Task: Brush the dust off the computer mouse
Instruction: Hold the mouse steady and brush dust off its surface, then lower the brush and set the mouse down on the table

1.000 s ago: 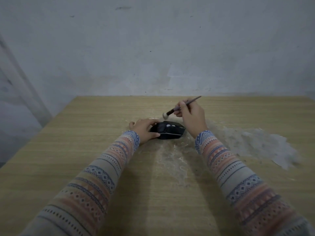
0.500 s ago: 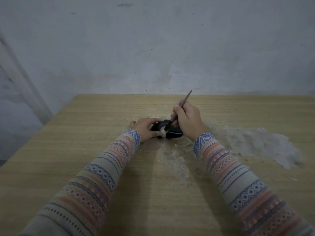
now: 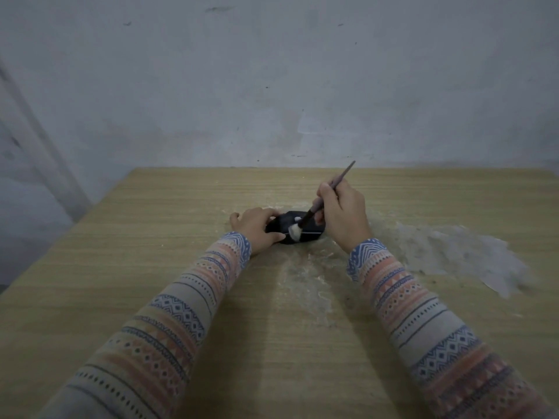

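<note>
A black computer mouse (image 3: 308,232) lies on the wooden table (image 3: 151,237), near its middle. My left hand (image 3: 257,228) grips the mouse's left side and hides that end. My right hand (image 3: 343,219) holds a thin brush (image 3: 320,204) by its handle, tilted with the handle pointing up and away. The brush's pale bristles (image 3: 294,231) press on the near left top of the mouse.
A wide patch of whitish dust (image 3: 453,255) spreads over the table right of the mouse, and a thinner streak of it (image 3: 311,285) runs toward me between my patterned sleeves. A grey wall (image 3: 272,86) stands behind the table's far edge.
The brush was lifted above the mouse a second ago. It has come down onto the mouse, and the bristles now sit on its near left top. My left hand has stayed put.
</note>
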Tool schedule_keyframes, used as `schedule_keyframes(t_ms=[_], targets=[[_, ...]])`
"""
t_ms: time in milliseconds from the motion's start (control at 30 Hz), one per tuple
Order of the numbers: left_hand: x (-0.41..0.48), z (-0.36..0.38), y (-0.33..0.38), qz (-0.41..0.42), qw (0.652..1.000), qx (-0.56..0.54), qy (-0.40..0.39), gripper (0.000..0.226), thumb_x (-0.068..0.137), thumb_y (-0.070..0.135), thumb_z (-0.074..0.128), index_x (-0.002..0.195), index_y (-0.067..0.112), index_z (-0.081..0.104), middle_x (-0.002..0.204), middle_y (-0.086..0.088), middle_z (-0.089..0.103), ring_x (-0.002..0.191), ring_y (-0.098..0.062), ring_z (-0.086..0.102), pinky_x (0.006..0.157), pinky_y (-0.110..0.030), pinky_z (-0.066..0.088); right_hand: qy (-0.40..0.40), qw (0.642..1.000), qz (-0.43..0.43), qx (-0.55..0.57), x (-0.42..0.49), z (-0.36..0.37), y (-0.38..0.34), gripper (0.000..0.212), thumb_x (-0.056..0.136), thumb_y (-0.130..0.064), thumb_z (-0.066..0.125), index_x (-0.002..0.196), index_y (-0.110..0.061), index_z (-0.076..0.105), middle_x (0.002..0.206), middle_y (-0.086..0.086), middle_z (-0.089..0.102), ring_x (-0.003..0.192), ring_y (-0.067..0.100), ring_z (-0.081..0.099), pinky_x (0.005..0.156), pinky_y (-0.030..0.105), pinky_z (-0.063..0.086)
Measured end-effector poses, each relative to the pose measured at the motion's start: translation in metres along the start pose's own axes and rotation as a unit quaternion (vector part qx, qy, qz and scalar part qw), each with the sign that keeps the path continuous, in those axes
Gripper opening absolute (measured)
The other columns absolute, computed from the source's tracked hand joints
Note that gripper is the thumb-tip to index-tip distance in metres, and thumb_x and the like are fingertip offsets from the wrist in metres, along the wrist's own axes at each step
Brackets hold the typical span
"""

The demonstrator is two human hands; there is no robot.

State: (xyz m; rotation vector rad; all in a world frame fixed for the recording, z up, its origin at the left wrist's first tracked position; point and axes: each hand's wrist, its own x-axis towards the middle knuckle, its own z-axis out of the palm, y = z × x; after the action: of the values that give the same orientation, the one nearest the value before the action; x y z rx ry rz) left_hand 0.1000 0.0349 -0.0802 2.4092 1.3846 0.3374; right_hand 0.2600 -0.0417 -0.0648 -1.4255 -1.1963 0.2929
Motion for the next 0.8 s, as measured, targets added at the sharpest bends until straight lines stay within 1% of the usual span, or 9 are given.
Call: schedule_keyframes(t_ms=[67,233,433,500,567,633,700,767,800], targets=[[-0.001,0.003,0.001,-0.014,1.000,-0.003,0.010,0.049,0.085,0.043,0.062,0.131,0.030,0.050,0.128,0.002,0.056,0.125,-0.021,0.046,0.111,-0.048,0.010,0.019,0.998,0.018,0.051,0.001,-0.004,-0.002,0.024,0.100,-0.021,0.044,0.078,-0.022,0.054,0.065,0.003,0.066,0.050,0.015,0.061,0.052,0.034,0.055],[-0.002,0.015,0.010,-0.046,0.997,0.009,0.055,0.047,0.080,0.053,0.062,0.120,0.027,0.056,0.115,0.002,0.063,0.115,-0.023,0.053,0.110,-0.050,0.008,0.070,0.988,0.085,0.108,0.008,-0.011,0.000,0.025,0.104,-0.020,0.039,0.084,-0.015,0.053,0.076,0.004,0.066,0.060,0.016,0.066,0.059,0.030,0.059],[-0.001,0.030,0.025,-0.099,0.990,0.029,0.095,0.044,0.077,0.054,0.061,0.105,0.020,0.058,0.107,-0.001,0.062,0.107,-0.025,0.054,0.109,-0.054,0.011,0.069,0.975,0.178,0.115,0.019,-0.020,0.014,0.022,0.105,-0.021,0.037,0.099,-0.004,0.049,0.082,0.015,0.069,0.047,0.016,0.066,0.048,0.026,0.057],[0.000,0.034,0.031,-0.119,0.987,0.023,0.102,0.045,0.075,0.055,0.061,0.102,0.018,0.056,0.106,-0.002,0.062,0.105,-0.026,0.055,0.109,-0.055,0.011,0.048,0.969,0.206,0.126,0.024,-0.024,0.018,0.007,0.102,-0.012,0.045,0.095,-0.009,0.046,0.083,0.015,0.067,0.047,0.014,0.066,0.048,0.024,0.056],[0.002,0.039,0.037,-0.140,0.984,0.014,0.111,0.048,0.074,0.055,0.062,0.103,0.017,0.055,0.107,-0.003,0.061,0.105,-0.027,0.056,0.109,-0.055,0.010,0.027,0.965,0.229,0.128,0.028,-0.030,0.022,0.019,0.097,-0.001,0.052,0.091,-0.016,0.042,0.083,0.014,0.065,0.049,0.013,0.067,0.050,0.023,0.056],[0.005,0.042,0.042,-0.154,0.981,0.006,0.119,0.052,0.073,0.056,0.064,0.106,0.017,0.053,0.108,-0.004,0.062,0.105,-0.027,0.057,0.109,-0.054,0.010,0.017,0.966,0.234,0.109,0.032,-0.036,0.025,0.019,0.094,0.000,0.057,0.092,-0.014,0.045,0.081,0.015,0.065,0.048,0.011,0.066,0.050,0.023,0.055],[0.008,0.046,0.047,-0.159,0.979,-0.003,0.124,0.057,0.073,0.057,0.065,0.110,0.016,0.050,0.109,-0.004,0.062,0.105,-0.028,0.058,0.108,-0.054,0.011,0.006,0.971,0.236,0.049,0.038,-0.041,0.027,0.007,0.095,-0.010,0.060,0.096,-0.010,0.053,0.080,0.011,0.065,0.051,0.010,0.064,0.049,0.024,0.055],[0.012,0.048,0.050,-0.157,0.978,-0.012,0.134,0.060,0.071,0.058,0.068,0.110,0.017,0.047,0.107,-0.003,0.063,0.103,-0.028,0.059,0.107,-0.054,0.013,-0.013,0.973,0.225,-0.050,0.042,-0.044,0.030,0.016,0.096,-0.022,0.060,0.103,-0.008,0.062,0.076,0.003,0.065,0.059,0.013,0.064,0.055,0.029,0.058],[0.015,0.049,0.052,-0.157,0.978,-0.015,0.138,0.062,0.069,0.059,0.068,0.109,0.017,0.046,0.106,-0.003,0.064,0.102,-0.028,0.059,0.106,-0.054,0.014,-0.028,0.971,0.213,-0.104,0.045,-0.045,0.031,0.021,0.095,-0.027,0.060,0.100,-0.008,0.066,0.075,0.002,0.066,0.063,0.017,0.066,0.061,0.034,0.060]])
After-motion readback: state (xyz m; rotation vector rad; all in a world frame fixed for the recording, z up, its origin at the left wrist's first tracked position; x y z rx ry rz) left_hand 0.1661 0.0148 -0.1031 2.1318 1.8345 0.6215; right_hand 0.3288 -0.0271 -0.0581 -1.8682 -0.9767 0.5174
